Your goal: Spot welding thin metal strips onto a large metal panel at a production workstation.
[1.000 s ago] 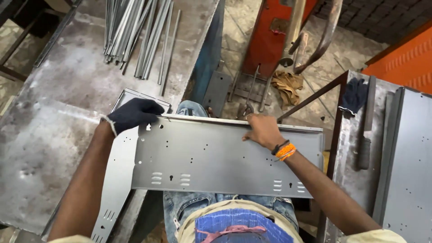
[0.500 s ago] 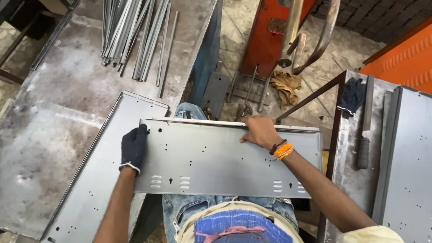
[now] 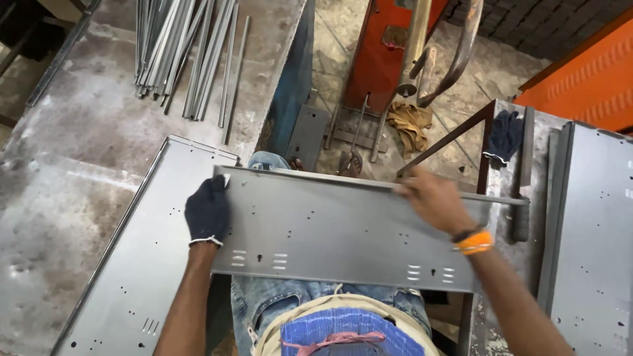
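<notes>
I see the long grey sheet-metal panel with punched holes and slots (image 3: 343,231) held level across the lap, above blue jeans. My left hand (image 3: 207,211) (dark glove) is closed over its left end; my bare right hand (image 3: 432,201), orange wristband, pinches the far folded edge, probably to keep it from tipping. A second grey flat panel (image 3: 125,264) lies on the worn steel bench (image 3: 59,184) just left, bundled thin metal strips (image 3: 181,56) beyond. The orange machine (image 3: 382,59) stands ahead.

Panel (image 3: 343,231) across lap, rods (image 3: 188,53) perhaps behind-left
</notes>
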